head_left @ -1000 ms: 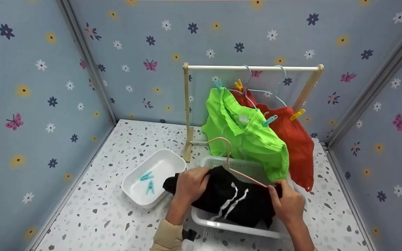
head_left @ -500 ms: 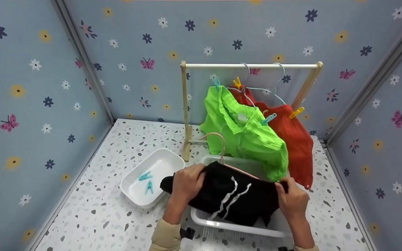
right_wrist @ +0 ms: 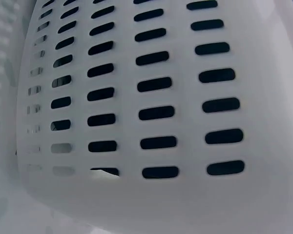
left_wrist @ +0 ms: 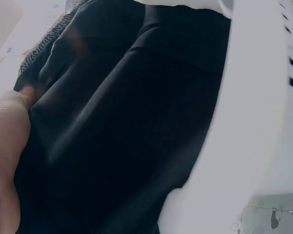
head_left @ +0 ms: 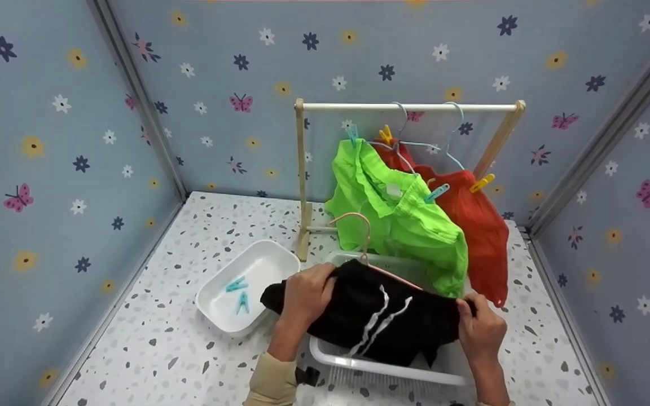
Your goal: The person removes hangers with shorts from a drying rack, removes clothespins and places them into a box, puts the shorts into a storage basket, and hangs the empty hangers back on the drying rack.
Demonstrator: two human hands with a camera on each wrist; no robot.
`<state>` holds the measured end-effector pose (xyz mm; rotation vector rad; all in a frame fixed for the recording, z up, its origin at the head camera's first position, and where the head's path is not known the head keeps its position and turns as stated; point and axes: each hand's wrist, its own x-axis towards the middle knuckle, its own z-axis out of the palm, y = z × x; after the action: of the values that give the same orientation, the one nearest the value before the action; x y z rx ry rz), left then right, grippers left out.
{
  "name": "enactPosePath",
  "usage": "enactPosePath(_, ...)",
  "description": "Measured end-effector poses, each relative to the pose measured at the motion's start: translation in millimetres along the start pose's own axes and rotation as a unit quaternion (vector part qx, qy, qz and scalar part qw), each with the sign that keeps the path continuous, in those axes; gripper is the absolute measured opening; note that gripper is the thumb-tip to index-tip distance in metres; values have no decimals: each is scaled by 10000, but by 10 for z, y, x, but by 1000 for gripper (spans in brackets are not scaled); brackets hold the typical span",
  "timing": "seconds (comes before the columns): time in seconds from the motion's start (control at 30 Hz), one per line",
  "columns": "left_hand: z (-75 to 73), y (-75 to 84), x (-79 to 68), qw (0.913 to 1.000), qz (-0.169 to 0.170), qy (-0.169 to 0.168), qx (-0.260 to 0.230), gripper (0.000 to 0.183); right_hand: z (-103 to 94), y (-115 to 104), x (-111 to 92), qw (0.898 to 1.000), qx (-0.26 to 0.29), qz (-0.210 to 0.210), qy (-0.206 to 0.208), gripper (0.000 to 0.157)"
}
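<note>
Black shorts with a white drawstring are stretched between both hands over the white basket in the head view. My left hand grips the left end of the waistband. At the other end, my right hand pinches the waistband's corner. A pink hanger stands behind the shorts, its hook rising above them and most of its lower part hidden. In the left wrist view, the black cloth shows a gathered waist edge, with the left hand beside it. The right wrist view holds only the slotted basket wall.
The white basket sits under the shorts. A drying rack behind bears a green shirt and a red garment on hangers with clothespins. Left of the basket, a white tray holds blue clothespins.
My right hand has shifted right and slightly down, pulling the waistband out straighter; the hanger's right arm end is now covered by the shorts. My left hand keeps its grip.
</note>
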<state>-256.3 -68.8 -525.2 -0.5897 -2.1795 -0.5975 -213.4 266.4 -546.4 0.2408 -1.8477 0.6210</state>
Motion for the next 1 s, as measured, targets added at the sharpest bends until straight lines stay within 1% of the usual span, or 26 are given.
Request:
enactPosePath(0.23, 11, 42, 38, 9998, -127, 130, 17, 7, -6, 36, -43, 9988, -200, 359, 262, 39)
enactPosePath(0.4, 40, 97, 97, 9995, -275, 156, 81, 7, -34, 64, -57, 9968, -346, 644, 313, 33)
enactPosePath(0.5, 55, 123, 108, 9991, -371, 151, 131, 6, -48, 71, -76, 9954, -373, 799, 364, 30)
enactPosePath(0.77, 73, 179, 108, 9984, -484, 184, 227, 6, -90, 87, -138, 9932, -483, 1028, 262, 23)
enactPosePath(0.87, 76, 203, 128, 9981, -534, 230, 178, 6, -100, 81, -168, 9920, -551, 1121, 194, 20)
enactPosePath(1.0, 84, 231, 176, 9984, -536, 142, 58, 6, -115, 91, -182, 9913, -577, 1183, 86, 18)
